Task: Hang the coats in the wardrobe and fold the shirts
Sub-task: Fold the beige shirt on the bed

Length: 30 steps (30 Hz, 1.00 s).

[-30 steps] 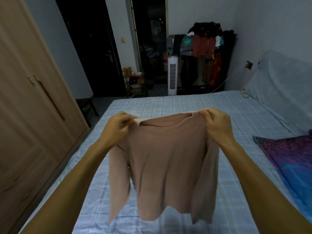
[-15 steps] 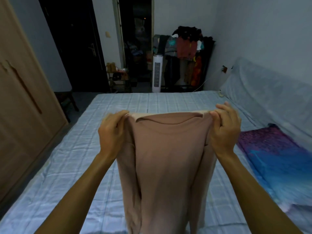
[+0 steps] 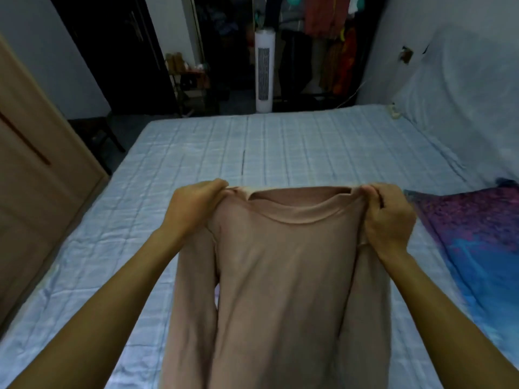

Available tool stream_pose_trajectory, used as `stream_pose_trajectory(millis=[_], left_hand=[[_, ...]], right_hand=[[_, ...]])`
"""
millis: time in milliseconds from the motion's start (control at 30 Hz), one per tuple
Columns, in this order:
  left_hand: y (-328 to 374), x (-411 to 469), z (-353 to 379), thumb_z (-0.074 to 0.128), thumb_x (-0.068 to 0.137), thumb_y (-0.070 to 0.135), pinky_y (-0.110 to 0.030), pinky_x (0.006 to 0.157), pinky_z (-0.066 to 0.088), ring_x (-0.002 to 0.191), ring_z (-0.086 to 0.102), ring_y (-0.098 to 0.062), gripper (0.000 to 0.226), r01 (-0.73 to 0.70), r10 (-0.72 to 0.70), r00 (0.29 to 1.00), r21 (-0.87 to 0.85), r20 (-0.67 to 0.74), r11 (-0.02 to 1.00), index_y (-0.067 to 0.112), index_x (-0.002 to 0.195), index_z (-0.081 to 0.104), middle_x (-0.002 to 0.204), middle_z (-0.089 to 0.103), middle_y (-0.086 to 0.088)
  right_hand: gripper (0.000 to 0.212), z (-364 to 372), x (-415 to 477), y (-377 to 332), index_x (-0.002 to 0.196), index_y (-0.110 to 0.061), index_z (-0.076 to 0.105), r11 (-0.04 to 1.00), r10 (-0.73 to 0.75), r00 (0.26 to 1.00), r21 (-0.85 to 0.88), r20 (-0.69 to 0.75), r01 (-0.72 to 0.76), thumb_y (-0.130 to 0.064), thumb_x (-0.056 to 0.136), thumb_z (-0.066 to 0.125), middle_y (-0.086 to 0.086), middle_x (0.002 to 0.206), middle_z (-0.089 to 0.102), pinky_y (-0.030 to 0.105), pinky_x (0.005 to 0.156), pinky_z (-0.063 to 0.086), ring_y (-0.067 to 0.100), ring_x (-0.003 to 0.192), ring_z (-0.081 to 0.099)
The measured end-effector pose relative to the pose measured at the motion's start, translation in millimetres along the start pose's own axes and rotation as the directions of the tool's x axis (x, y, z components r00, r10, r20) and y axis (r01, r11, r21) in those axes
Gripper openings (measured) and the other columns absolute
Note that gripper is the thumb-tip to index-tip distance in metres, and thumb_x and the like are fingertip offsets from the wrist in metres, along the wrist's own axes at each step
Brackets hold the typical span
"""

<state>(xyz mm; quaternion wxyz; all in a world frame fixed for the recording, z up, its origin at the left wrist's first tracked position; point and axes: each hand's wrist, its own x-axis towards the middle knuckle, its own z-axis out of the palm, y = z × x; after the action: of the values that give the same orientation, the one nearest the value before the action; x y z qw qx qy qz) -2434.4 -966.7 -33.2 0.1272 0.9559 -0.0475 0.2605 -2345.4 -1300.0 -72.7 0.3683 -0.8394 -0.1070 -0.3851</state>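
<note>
A beige long-sleeved shirt [image 3: 283,270] hangs stretched between my two hands above the bed [image 3: 196,153]. My left hand [image 3: 193,206] pinches its left shoulder and my right hand [image 3: 389,217] pinches its right shoulder, both beside the neckline. The body and both sleeves drop straight down toward me, and the hem is out of view below. The wooden wardrobe [image 3: 31,175] stands shut at the left.
A purple and blue cloth [image 3: 477,242] lies on the bed at the right. A covered headboard or cushion [image 3: 463,102] lines the right wall. Beyond the bed stand a white tower fan [image 3: 263,71], a small cluttered shelf [image 3: 193,80] and a rack of hanging clothes [image 3: 334,37].
The shirt and both hands have moved lower and forward over the bed. The sleeves now hang straighter beside the body. My view has tilted down and to the right.
</note>
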Motion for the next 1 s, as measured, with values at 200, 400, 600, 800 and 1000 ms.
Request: stream_pose_trajectory(millis=[200,400,600,800,1000], left_hand=[[-66,89,209,0.034,0.089,0.05,-0.033,0.053,0.045,0.066,0.064,-0.028,0.042,-0.007,-0.03,0.936,0.102,0.351,0.995,0.018,0.085,0.061,0.072,0.067,-0.005],[-106,132,418,0.053,0.094,0.031,-0.041,0.082,0.042,0.094,0.06,-0.035,0.026,0.271,-0.371,0.827,0.28,0.422,0.921,0.013,0.11,0.063,0.102,0.064,-0.015],[-83,47,538,0.04,0.084,0.03,-0.048,0.092,0.04,0.11,0.053,-0.039,0.049,0.209,-0.262,0.806,0.159,0.53,0.965,0.005,0.124,0.053,0.121,0.054,-0.022],[-104,-21,562,0.006,0.078,0.073,-0.051,0.115,0.0,0.145,-0.01,-0.027,0.086,0.34,-0.461,0.546,0.318,0.699,0.885,0.028,0.151,-0.002,0.159,-0.01,-0.007],[-108,-26,567,0.007,0.082,0.074,-0.051,0.116,-0.002,0.145,-0.011,-0.027,0.08,0.285,-0.454,0.542,0.353,0.707,0.891,0.033,0.15,-0.005,0.158,-0.012,-0.01]], right_hand=[[0.021,153,6,140,0.09,-0.017,0.068,0.97,0.216,0.94,-0.167,0.264,-0.176,-0.027,0.096,0.051,0.002,0.088,0.067,0.02,0.064,0.032,0.018,0.079,0.06],[0.026,308,-21,270,0.109,-0.012,0.065,0.896,0.421,0.822,-0.318,0.383,-0.311,-0.029,0.095,0.052,0.013,0.113,0.053,0.044,0.082,0.047,0.032,0.097,0.056],[0.046,357,-131,307,0.128,-0.01,0.051,0.93,0.323,0.738,-0.344,0.593,-0.131,-0.033,0.089,0.044,0.022,0.135,0.046,0.048,0.101,0.037,0.038,0.122,0.045],[0.066,374,-191,338,0.141,-0.016,0.042,0.904,0.317,0.563,-0.423,0.763,0.065,-0.055,0.088,0.036,0.022,0.145,0.038,0.052,0.109,0.027,0.039,0.134,0.035],[0.072,379,-199,339,0.147,-0.021,0.03,0.884,0.34,0.539,-0.458,0.771,0.096,-0.06,0.087,0.032,0.02,0.153,0.024,0.05,0.114,0.014,0.036,0.142,0.02]])
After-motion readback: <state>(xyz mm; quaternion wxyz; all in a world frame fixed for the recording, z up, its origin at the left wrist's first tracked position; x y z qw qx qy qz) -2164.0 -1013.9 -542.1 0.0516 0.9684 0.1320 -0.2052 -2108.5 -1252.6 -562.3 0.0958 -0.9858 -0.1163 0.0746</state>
